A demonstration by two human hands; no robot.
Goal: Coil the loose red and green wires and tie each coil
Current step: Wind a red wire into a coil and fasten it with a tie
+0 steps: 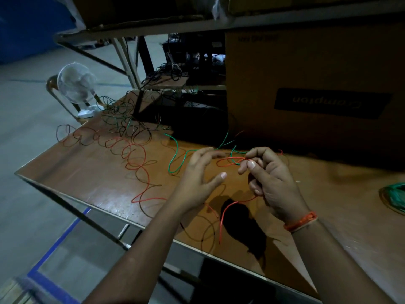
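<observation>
A long red wire (140, 170) loops loosely across the wooden table (98, 183) from the far left toward me. My right hand (269, 178) pinches a small loop of this red wire between thumb and fingers, and its free end hangs down below the hand. My left hand (197, 178) hovers just left of that loop with fingers spread and relaxed, holding nothing. A loose green wire (175, 154) curves on the table behind my hands. A finished green coil (394, 196) lies at the table's right edge of view.
A large cardboard box (317, 88) stands at the back right of the table. A tangle of dark wires (122, 119) lies at the far left corner. A white table fan (76, 86) sits on a chair beyond the table. A shelf runs overhead.
</observation>
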